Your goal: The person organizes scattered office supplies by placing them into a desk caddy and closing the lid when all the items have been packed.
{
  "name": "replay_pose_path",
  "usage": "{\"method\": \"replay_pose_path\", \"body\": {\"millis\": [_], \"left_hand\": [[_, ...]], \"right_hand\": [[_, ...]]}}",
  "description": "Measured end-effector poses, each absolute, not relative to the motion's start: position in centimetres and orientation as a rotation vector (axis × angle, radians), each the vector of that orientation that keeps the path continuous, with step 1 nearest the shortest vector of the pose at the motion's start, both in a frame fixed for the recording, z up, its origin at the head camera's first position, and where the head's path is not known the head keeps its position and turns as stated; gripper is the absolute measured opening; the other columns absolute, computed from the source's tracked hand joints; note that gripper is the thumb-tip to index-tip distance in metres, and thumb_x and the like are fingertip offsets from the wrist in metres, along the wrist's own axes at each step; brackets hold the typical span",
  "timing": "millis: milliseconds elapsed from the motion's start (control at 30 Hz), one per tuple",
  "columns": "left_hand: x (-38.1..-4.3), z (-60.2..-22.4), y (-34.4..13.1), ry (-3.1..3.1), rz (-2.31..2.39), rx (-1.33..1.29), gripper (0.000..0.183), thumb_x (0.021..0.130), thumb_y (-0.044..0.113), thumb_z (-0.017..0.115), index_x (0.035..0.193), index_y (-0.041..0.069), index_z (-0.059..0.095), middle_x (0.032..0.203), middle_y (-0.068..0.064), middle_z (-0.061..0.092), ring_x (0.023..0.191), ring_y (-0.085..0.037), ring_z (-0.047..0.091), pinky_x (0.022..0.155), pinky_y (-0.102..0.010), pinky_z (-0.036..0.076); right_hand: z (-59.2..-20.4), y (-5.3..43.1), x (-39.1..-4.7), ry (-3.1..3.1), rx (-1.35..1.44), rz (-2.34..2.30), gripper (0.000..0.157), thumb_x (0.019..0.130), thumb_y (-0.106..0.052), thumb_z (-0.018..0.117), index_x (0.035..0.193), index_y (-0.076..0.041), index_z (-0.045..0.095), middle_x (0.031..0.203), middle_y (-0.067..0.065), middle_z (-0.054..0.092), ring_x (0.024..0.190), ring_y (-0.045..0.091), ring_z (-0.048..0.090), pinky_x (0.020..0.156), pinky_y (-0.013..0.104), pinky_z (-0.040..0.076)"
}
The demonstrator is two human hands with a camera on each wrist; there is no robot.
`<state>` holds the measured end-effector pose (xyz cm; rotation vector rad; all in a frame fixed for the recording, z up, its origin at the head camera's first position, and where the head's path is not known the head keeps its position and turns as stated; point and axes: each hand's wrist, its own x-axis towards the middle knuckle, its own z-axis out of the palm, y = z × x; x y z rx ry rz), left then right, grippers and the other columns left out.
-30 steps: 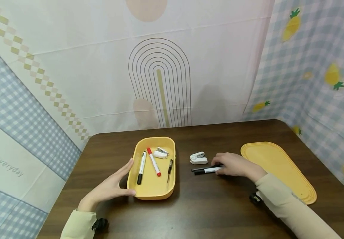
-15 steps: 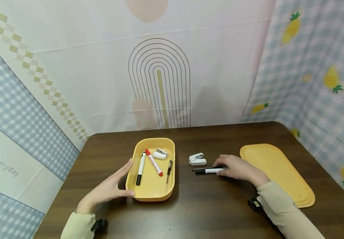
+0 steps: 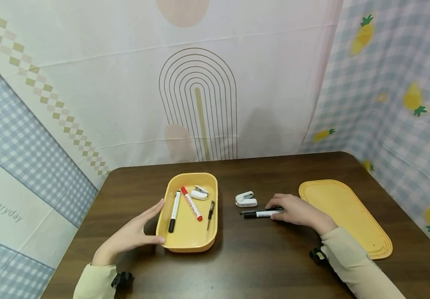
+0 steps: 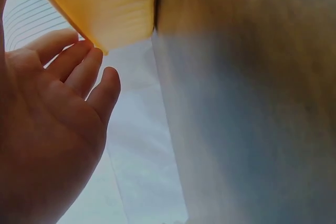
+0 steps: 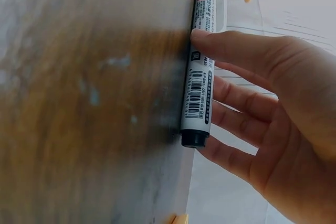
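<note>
My left hand (image 3: 130, 235) rests against the left side of a yellow box (image 3: 189, 250), its fingers extended along the rim and the thumb at the near corner. Inside lie a black-capped white marker (image 3: 174, 211), a red marker (image 3: 191, 204), a small white stapler (image 3: 199, 194) and a slim black pen (image 3: 211, 210). To the right, my right hand (image 3: 299, 211) pinches a black-and-white marker (image 5: 198, 77) lying at table level, thumb on its barrel. A dark pen (image 3: 242, 213) shows just behind that marker, mostly hidden.
A second white stapler (image 3: 246, 199) lies on the brown table (image 3: 233, 261) between the box and my right hand. A flat yellow lid (image 3: 343, 211) lies at the right, beside my right forearm. Fabric-covered walls stand behind the table and at both sides.
My right hand stays at the marker with hardly any movement. My left hand keeps its place by the box. The whole view has shifted slightly.
</note>
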<state>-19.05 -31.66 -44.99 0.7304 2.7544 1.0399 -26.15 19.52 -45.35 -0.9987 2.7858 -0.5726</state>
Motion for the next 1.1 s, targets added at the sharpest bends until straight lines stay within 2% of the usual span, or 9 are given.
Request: {"method": "replay_pose_path", "body": {"millis": [200,433,667,867,1100], "left_hand": [[-19.68,-44.9,-31.82,2.746,1.044,0.739,0.104,0.081,0.041,0.085,0.162,0.014,0.024,0.167,-0.009,0.02,0.15,-0.032,0.021,0.117,-0.034,0.023],[-19.97,-45.14,-31.94,2.716,1.074,0.745,0.103,0.081,0.037,0.085,0.161,0.013,0.025,0.167,-0.006,0.021,0.149,-0.032,0.022,0.115,-0.029,0.022],[-20.08,-45.03,-31.87,2.719,1.064,0.737,0.104,0.08,0.039,0.086,0.161,0.014,0.025,0.167,-0.006,0.021,0.149,-0.032,0.023,0.116,-0.05,0.026],[-20.03,-45.02,-31.88,2.726,1.056,0.731,0.104,0.08,0.04,0.085,0.161,0.014,0.025,0.166,-0.005,0.022,0.149,-0.031,0.023,0.115,-0.052,0.027],[-19.82,-44.89,-31.68,2.707,1.081,0.729,0.104,0.081,0.038,0.085,0.161,0.013,0.024,0.167,-0.006,0.021,0.149,-0.032,0.022,0.113,-0.061,0.025]], "right_hand": [[-45.44,19.49,-26.21,2.783,-1.008,-0.574,0.022,0.092,-0.022,0.075,0.114,-0.018,0.074,0.105,-0.008,0.064,0.087,0.01,0.06,0.074,0.033,0.051],[-45.67,19.64,-26.35,2.783,-1.066,-0.566,0.022,0.093,-0.023,0.074,0.116,-0.019,0.075,0.106,-0.008,0.065,0.089,0.009,0.062,0.074,0.034,0.052],[-45.57,19.7,-26.28,2.803,-1.103,-0.541,0.021,0.095,-0.022,0.073,0.114,-0.018,0.076,0.104,-0.009,0.065,0.091,0.01,0.064,0.075,0.035,0.054],[-45.35,19.41,-26.17,2.824,-1.094,-0.533,0.016,0.095,-0.021,0.072,0.11,-0.019,0.075,0.104,-0.009,0.064,0.09,0.01,0.064,0.076,0.035,0.054],[-45.17,19.02,-25.96,2.802,-1.056,-0.542,0.015,0.094,-0.019,0.073,0.108,-0.019,0.071,0.104,-0.007,0.063,0.089,0.01,0.062,0.075,0.036,0.052]]}}
